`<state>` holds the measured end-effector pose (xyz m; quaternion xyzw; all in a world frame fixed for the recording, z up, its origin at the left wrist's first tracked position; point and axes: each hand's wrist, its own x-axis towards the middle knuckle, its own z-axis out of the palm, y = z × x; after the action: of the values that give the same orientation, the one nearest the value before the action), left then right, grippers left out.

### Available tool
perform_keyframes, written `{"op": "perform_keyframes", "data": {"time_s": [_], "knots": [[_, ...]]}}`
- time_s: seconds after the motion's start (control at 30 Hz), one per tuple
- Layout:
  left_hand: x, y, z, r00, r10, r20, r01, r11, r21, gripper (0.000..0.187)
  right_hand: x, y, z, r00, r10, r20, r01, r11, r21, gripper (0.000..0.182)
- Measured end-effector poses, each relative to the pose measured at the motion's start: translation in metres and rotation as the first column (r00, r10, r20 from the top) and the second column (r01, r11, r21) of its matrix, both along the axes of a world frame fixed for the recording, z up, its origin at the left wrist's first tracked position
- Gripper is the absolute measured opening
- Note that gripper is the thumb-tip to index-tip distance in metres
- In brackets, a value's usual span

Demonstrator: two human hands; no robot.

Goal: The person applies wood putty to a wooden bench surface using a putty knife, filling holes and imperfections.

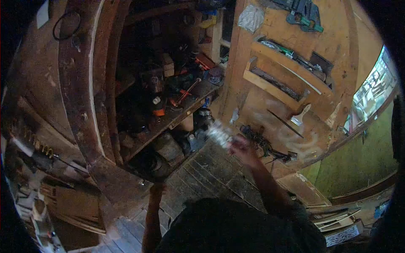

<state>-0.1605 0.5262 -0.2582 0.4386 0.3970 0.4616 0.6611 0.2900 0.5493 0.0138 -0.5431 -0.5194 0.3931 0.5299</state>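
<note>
My right hand (239, 145) is closed round a whitish, crumpled-looking bundle (219, 134), blurred by motion, in front of the cabinet's lower opening. Lower down on the left, my left hand (157, 188) hangs near the bottom corner of the cabinet; its fingers are too dark to make out. Beyond the hands, a cluttered shelf (168, 122) carries an orange-red tool (185, 92) and other dark items. Under that shelf are jars and a rounded container (168, 147).
On the open wooden door (261, 101) at the right are racks of tools, a paintbrush (300, 114), a plastic bag (251, 18) and a dark bundle (263, 141). Plank flooring (202, 173) lies below. Wood pieces (337, 221) stand at lower right, a coil spring (33, 143) at left.
</note>
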Motion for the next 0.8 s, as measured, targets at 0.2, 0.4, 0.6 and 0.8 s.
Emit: {"op": "perform_keyframes", "data": {"time_s": [0.2, 0.4, 0.6, 0.8], "knots": [[-0.020, -0.028, -0.007, 0.970, 0.228, -0.082, -0.241, 0.885, -0.398, 0.040, 0.070, 0.031, 0.118, 0.935, -0.342, -0.093, 0.355, 0.899, 0.256, 0.020], [-0.030, -0.044, -0.046, 0.957, 0.290, 0.009, -0.262, 0.876, -0.406, 0.040, 0.028, 0.035, 0.162, 0.959, -0.281, 0.021, 0.249, 0.880, 0.405, 0.025], [-0.038, -0.069, -0.070, 0.952, 0.223, -0.208, -0.298, 0.828, -0.476, 0.032, -0.015, 0.021, 0.189, 0.981, -0.193, 0.009, 0.172, 0.894, 0.415, 0.025], [-0.053, -0.104, -0.091, 0.923, 0.285, -0.257, -0.384, 0.690, -0.613, 0.028, -0.030, 0.014, 0.196, 0.998, -0.067, 0.017, 0.049, 0.866, 0.498, 0.017]]}}
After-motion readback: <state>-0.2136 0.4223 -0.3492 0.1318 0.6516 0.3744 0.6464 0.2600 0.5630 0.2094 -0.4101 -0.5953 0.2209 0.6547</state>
